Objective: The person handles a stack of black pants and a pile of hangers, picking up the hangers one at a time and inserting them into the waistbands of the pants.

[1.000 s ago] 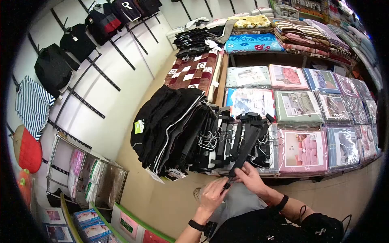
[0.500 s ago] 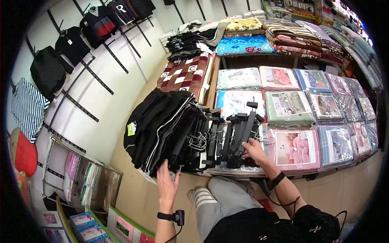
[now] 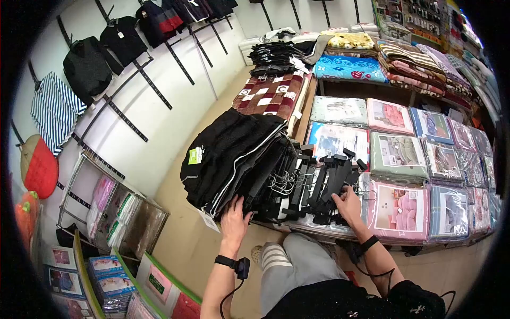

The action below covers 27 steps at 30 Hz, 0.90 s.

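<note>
A thick pile of folded black trousers, some with white piping, lies at the front left corner of the display table. My left hand rests against the pile's near edge, fingers stretched and thumb apart. Right of the pile is a row of black clip hangers with metal hooks sticking out. My right hand is closed on the near end of a bunch of black hangers. How many hangers it grips is hidden.
Plastic-wrapped bedding packs cover the table to the right. Folded blankets are stacked behind, near a checked brown blanket. Clothes hang on the left wall rack, including a striped shirt. A wire shelf stands lower left.
My left hand has moved up to touch the near edge of the trouser pile. My right hand stays at the hangers, whose far ends have shifted. The camera view has turned left.
</note>
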Each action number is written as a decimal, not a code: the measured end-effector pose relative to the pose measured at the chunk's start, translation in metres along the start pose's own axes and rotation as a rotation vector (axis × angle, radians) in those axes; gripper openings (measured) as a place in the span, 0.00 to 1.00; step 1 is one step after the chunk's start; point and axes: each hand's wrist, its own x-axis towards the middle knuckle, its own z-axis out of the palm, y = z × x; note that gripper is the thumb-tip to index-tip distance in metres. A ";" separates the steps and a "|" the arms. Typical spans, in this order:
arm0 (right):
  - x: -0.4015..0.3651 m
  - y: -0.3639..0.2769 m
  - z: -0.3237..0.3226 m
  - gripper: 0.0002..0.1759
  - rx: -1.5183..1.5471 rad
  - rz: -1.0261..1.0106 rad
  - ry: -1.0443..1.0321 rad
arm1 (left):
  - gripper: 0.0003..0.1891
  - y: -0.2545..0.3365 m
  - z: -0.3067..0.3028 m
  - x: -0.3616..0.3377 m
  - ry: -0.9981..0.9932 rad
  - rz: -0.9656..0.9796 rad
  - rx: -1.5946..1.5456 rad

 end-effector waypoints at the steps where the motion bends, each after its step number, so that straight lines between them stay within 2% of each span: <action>1: 0.000 0.000 0.000 0.34 0.000 -0.011 0.006 | 0.31 0.000 0.002 -0.002 0.010 -0.004 -0.015; 3: 0.001 -0.003 -0.003 0.33 -0.002 -0.036 0.022 | 0.31 -0.005 0.008 -0.002 0.013 -0.015 -0.018; 8: 0.011 -0.026 -0.011 0.21 -0.061 -0.098 0.095 | 0.30 -0.012 0.017 -0.004 0.010 -0.018 -0.070; 11: 0.029 -0.052 -0.005 0.20 0.081 -0.318 0.114 | 0.28 -0.010 0.002 0.002 -0.063 -0.210 -0.175; 12: 0.036 -0.066 -0.002 0.19 0.086 -0.339 0.075 | 0.25 -0.017 0.004 0.007 0.117 -0.056 -0.109; 15: 0.062 -0.100 0.012 0.18 0.043 -0.407 -0.116 | 0.27 -0.021 0.004 0.009 0.180 0.043 -0.053; 17: 0.080 -0.122 0.027 0.20 0.005 -0.626 -0.074 | 0.26 -0.017 0.005 0.008 0.134 -0.030 -0.076; 18: 0.087 -0.135 0.030 0.21 -0.143 -0.682 -0.101 | 0.26 -0.016 0.005 0.007 0.125 -0.049 -0.094; 21: 0.115 -0.167 0.049 0.22 -0.191 -0.996 0.021 | 0.26 -0.015 0.005 0.005 0.090 -0.094 -0.115; 24: 0.142 -0.184 0.069 0.21 -0.315 -1.034 0.033 | 0.24 -0.017 0.004 0.007 0.140 -0.036 -0.112; 27: 0.158 -0.181 0.083 0.20 -0.518 -0.996 -0.081 | 0.25 -0.015 0.006 0.008 0.157 -0.038 -0.104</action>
